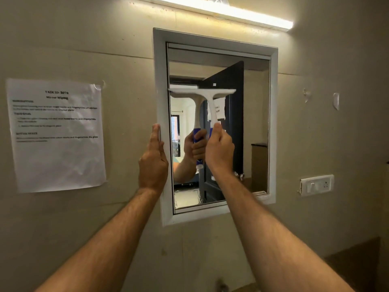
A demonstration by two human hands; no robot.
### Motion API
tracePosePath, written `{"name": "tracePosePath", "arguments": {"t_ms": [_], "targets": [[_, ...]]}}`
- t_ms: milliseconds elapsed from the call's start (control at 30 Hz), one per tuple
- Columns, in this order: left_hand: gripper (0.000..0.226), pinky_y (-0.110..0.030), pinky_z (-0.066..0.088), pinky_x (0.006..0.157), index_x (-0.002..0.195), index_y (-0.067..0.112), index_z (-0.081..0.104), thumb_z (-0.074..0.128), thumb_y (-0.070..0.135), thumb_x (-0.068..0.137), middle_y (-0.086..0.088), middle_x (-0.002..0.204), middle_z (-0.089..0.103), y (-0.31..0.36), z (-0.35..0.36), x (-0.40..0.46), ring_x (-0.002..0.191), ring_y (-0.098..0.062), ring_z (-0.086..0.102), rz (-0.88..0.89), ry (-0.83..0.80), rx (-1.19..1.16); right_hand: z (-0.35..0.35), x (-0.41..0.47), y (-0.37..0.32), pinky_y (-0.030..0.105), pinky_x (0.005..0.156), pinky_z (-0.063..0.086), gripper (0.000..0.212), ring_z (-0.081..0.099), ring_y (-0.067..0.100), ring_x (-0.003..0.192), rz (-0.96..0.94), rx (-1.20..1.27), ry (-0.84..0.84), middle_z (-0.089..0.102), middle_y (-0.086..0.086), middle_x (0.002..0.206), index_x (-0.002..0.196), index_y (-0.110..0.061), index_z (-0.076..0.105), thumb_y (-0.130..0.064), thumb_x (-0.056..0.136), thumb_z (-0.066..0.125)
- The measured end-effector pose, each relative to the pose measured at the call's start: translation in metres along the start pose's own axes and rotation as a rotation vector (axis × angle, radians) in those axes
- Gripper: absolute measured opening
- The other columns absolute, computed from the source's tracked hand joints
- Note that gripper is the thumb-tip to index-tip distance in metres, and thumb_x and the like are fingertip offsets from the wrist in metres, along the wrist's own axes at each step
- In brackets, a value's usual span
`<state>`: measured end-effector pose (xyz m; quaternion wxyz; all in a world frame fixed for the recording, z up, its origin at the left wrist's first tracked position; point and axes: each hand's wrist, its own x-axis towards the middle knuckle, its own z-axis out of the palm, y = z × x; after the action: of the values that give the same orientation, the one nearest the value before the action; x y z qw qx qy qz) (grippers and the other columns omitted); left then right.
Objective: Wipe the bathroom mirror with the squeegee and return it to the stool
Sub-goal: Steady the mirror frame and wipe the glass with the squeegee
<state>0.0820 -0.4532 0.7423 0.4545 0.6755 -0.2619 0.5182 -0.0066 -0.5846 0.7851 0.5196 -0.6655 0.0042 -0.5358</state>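
Your right hand grips the squeegee by its handle, fingers curled around it. The blade lies level against the mirror, on the left half of the glass. Your left hand presses flat, fingers straight, on the left side of the frame. A printed sheet hangs on the wall to the left.

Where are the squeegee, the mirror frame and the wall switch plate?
squeegee [202, 92]: head view, on the white blade head.
mirror frame [273, 123]: head view, on the right side strip.
wall switch plate [316, 185]: head view, on the plate's middle.
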Motion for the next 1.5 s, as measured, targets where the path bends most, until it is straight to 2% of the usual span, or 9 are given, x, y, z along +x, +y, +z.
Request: {"name": "tracePosePath", "arguments": {"t_ms": [367,567,667,867,1000,1133,1300,1433,1500], "targets": [[0.048,-0.005,0.033,0.052,0.150,0.017,0.025,0.037,0.020,0.103,-0.016,0.091,0.066,-0.004,0.006,-0.003,0.052,-0.018,0.053,0.042,0.020,-0.008,-0.019,-0.081,0.079,0.016,0.054,0.039,0.035,0.050,0.004,0.060,0.061,-0.011,-0.013,0.050,-0.008,0.063,0.074,-0.026,0.049,-0.034,0.103,0.033],[0.053,-0.015,0.047,0.072,0.149,0.016,0.027,0.038,0.033,0.100,-0.009,0.132,0.058,-0.007,0.002,-0.003,0.074,-0.005,0.057,0.071,0.008,-0.055,-0.011,-0.075,0.073,0.017,0.055,0.040,0.034,0.052,0.003,0.061,0.072,-0.035,-0.008,0.050,-0.010,0.064,0.074,-0.028,0.049,-0.037,0.103,0.032],[0.053,-0.022,0.050,0.077,0.148,0.013,0.028,0.042,0.030,0.100,-0.009,0.134,0.056,-0.006,0.002,-0.004,0.079,-0.006,0.058,0.071,0.011,-0.069,-0.017,-0.099,0.097,0.021,0.054,0.041,0.034,0.051,0.003,0.059,0.066,-0.053,0.010,0.049,-0.007,0.063,0.073,-0.026,0.048,-0.034,0.102,0.034],[0.052,0.002,0.034,0.059,0.147,0.011,0.031,0.044,0.027,0.099,-0.011,0.113,0.067,-0.005,0.001,-0.004,0.062,-0.009,0.051,0.074,0.020,-0.027,-0.022,-0.120,0.109,0.033,0.053,0.042,0.034,0.049,0.012,0.058,0.113,0.007,0.012,0.049,0.000,0.063,0.077,-0.024,0.051,-0.041,0.100,0.034],[0.054,-0.020,0.046,0.071,0.148,0.011,0.028,0.047,0.025,0.099,-0.013,0.115,0.065,-0.005,0.001,-0.005,0.074,-0.010,0.056,0.050,0.008,-0.046,-0.019,-0.099,0.094,0.026,0.056,0.043,0.034,0.051,0.007,0.063,0.095,-0.017,0.009,0.051,-0.005,0.066,0.076,-0.025,0.050,-0.037,0.103,0.033],[0.054,-0.024,0.049,0.073,0.149,0.013,0.025,0.046,0.025,0.100,-0.012,0.108,0.067,-0.004,0.000,-0.007,0.075,-0.008,0.056,0.025,-0.008,-0.045,-0.026,-0.124,0.117,0.030,0.052,0.038,0.034,0.044,0.008,0.055,0.077,-0.034,-0.024,0.044,-0.002,0.061,0.074,-0.024,0.047,-0.032,0.104,0.034],[0.055,0.000,0.037,0.073,0.149,0.011,0.027,0.045,0.029,0.100,0.018,0.099,0.061,-0.002,0.003,-0.010,0.071,0.011,0.047,0.007,0.018,-0.061,-0.035,-0.169,0.151,0.036,0.045,0.035,0.042,0.039,0.011,0.049,0.132,-0.018,0.007,0.042,0.000,0.056,0.072,-0.023,0.048,-0.054,0.092,0.030],[0.052,-0.007,0.035,0.070,0.147,0.008,0.030,0.047,0.023,0.101,-0.020,0.113,0.064,0.003,0.004,-0.013,0.061,0.006,0.040,-0.010,0.043,-0.076,-0.037,-0.159,0.144,0.041,0.046,0.036,0.043,0.040,0.017,0.050,0.114,-0.022,0.005,0.042,0.001,0.058,0.073,-0.019,0.048,-0.052,0.095,0.031],[0.051,-0.012,0.038,0.071,0.147,0.007,0.031,0.047,0.023,0.101,-0.010,0.110,0.067,0.005,0.005,-0.014,0.064,0.006,0.043,-0.013,0.057,-0.096,-0.034,-0.148,0.136,0.041,0.047,0.036,0.040,0.040,0.019,0.052,0.089,-0.030,0.009,0.042,0.002,0.059,0.073,-0.020,0.047,-0.047,0.098,0.032]]}}
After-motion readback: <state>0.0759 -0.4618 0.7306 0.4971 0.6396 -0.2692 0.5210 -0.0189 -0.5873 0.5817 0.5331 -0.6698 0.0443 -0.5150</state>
